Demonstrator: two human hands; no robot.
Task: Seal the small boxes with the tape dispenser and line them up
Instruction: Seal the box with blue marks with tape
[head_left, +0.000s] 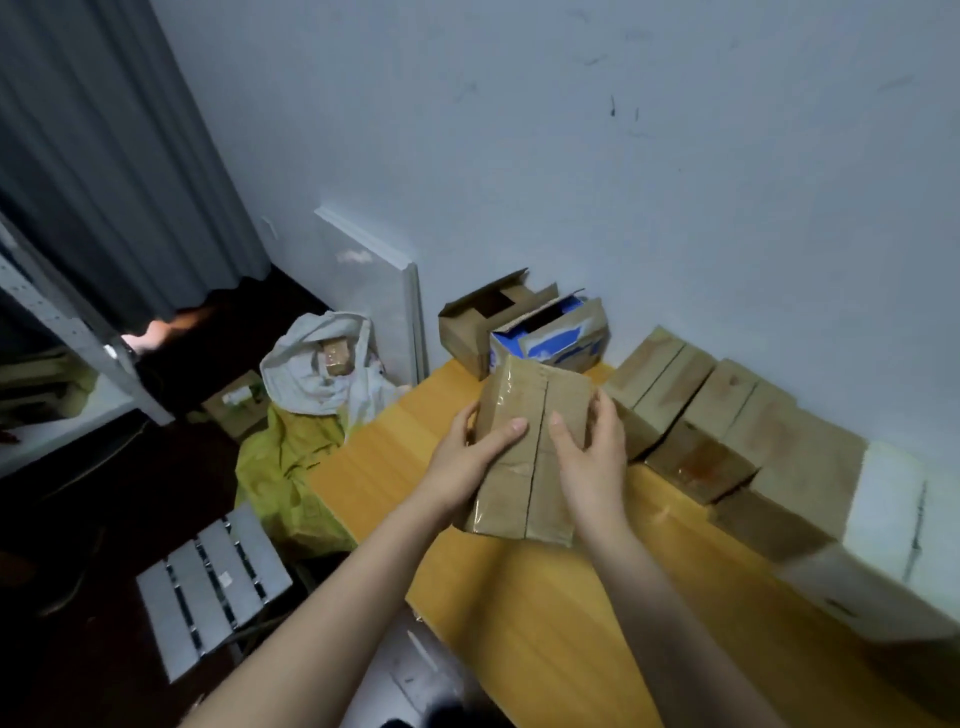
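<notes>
Our two forearms reach in from the bottom edge, and both hands grip one small brown box (535, 415) over the yellow wooden tabletop (545, 597). Our left hand (467, 457) curls round its left side with the thumb laid across the top face. Our right hand (592, 462) holds the right side the same way, thumb on top and fingers wrapped over the edge. The box's two flaps meet in a dark seam down the middle, and glossy clear tape shows on the left flap. We cannot tell whether its near end touches the tabletop.

Along the wall on the right stands a row of brown boxes (727, 410), side by side and touching, with white boxes (893, 509) continuing the line nearer to us. At the far end of the tabletop sit an open brown carton (467, 332) and, just beside it, an open blue-and-white carton (561, 332). Off the left edge lie a white bag (311, 374) and a yellow bag (280, 467), with a grey slatted stool (213, 587) nearer us.
</notes>
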